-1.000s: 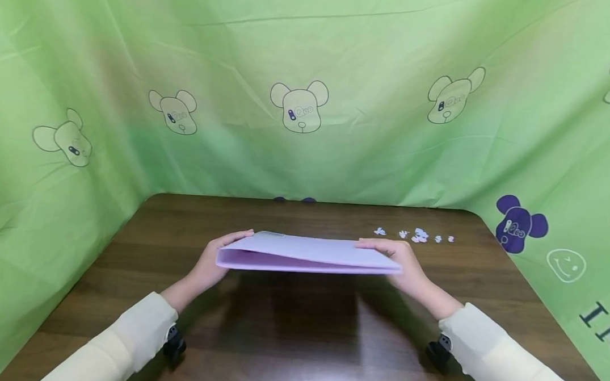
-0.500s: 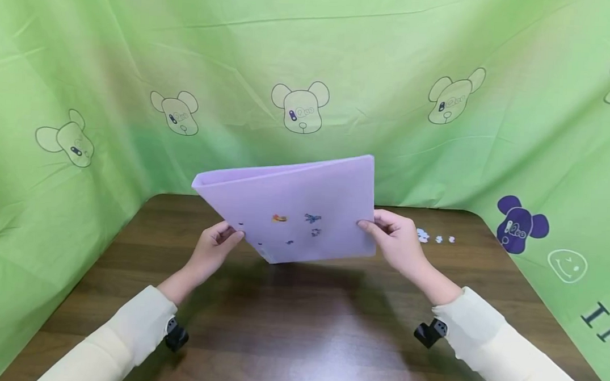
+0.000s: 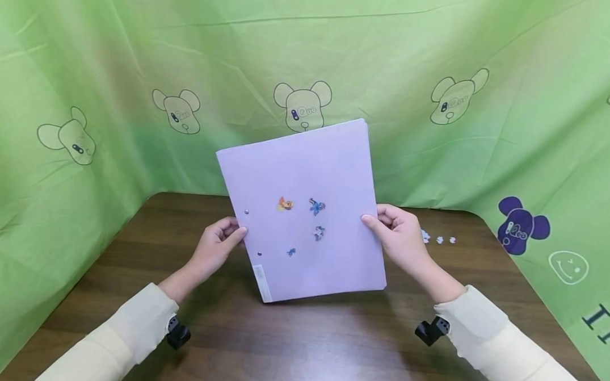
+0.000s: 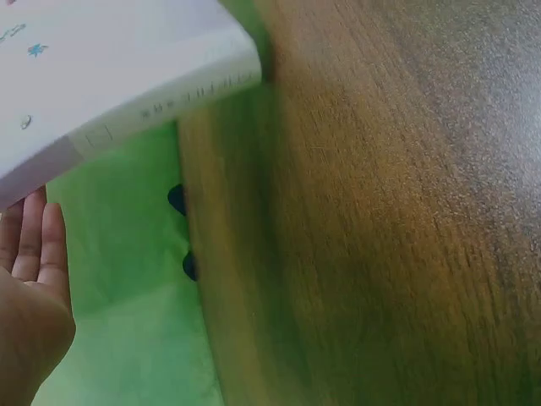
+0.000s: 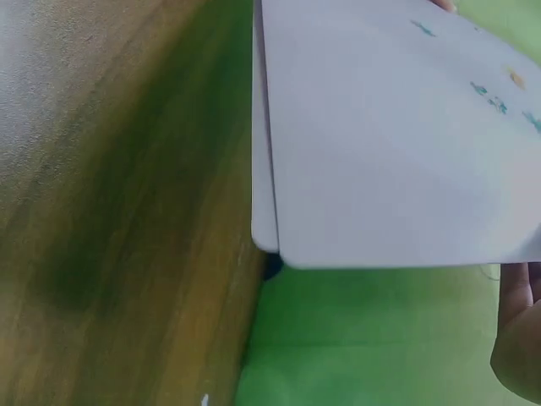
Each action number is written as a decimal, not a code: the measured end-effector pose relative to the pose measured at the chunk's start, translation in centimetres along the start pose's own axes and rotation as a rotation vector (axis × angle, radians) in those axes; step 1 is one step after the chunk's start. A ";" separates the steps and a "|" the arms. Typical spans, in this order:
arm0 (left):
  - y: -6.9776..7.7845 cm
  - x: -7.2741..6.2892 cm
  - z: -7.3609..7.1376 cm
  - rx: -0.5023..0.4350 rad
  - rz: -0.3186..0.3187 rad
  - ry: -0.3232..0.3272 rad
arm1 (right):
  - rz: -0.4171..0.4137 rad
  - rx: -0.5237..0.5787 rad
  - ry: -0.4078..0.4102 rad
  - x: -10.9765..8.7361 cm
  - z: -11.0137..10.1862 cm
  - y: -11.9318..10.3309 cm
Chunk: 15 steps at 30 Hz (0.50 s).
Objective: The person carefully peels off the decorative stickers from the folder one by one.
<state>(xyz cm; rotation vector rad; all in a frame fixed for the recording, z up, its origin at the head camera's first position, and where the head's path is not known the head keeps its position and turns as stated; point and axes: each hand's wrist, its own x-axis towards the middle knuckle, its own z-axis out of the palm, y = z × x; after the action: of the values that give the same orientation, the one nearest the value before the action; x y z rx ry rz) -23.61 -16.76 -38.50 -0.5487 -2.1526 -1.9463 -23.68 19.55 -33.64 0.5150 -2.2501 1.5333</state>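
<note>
A lilac ring binder or file folder (image 3: pixel 306 168) is held up above the table, its cover facing me and tilted. Several small stickers dot the cover, among them an orange one (image 3: pixel 285 204) and a blue one (image 3: pixel 317 206). My left hand (image 3: pixel 216 244) grips the spine edge, thumb on the front and fingers behind. On the opposite edge, my right hand (image 3: pixel 398 235) pinches the folder with its thumb in front. In the left wrist view the folder's labelled spine (image 4: pixel 169 106) shows above the fingers. The right wrist view shows two cover edges (image 5: pixel 270 169) slightly apart.
Several small pale cut-out pieces (image 3: pixel 439 240) lie on the brown wooden table (image 3: pixel 308 350) at the back right, partly behind my right hand. A green cloth (image 3: pixel 230 39) printed with mouse heads hangs around the back and sides.
The folder has swung from lying nearly flat in both hands to upright, so its stickered cover now faces me. Both hands still hold its sides, thumbs now in front.
</note>
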 end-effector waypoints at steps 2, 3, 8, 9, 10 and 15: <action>-0.1 0.0 0.1 -0.017 -0.022 -0.006 | 0.057 0.001 -0.023 -0.1 0.0 0.3; -0.2 -0.1 0.1 -0.017 -0.036 -0.011 | 0.091 0.006 -0.039 -0.2 0.1 0.5; -0.8 -0.5 0.1 0.016 -0.140 -0.027 | 0.256 0.038 -0.133 -1.2 0.5 1.8; -0.9 -0.6 0.1 0.023 -0.167 -0.031 | 0.283 0.045 -0.150 -1.4 0.6 2.0; -1.0 -0.7 0.1 0.030 -0.193 -0.035 | 0.307 0.049 -0.166 -1.6 0.6 2.2; -1.5 -1.3 -0.2 0.079 -0.295 -0.081 | 0.414 0.048 -0.229 -2.4 1.2 3.3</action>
<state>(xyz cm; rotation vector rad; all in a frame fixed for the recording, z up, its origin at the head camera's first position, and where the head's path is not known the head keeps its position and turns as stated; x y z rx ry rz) -23.05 -17.25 -40.35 -0.3156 -2.4698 -1.9988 -23.33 19.81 -37.87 0.2552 -2.6253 1.8055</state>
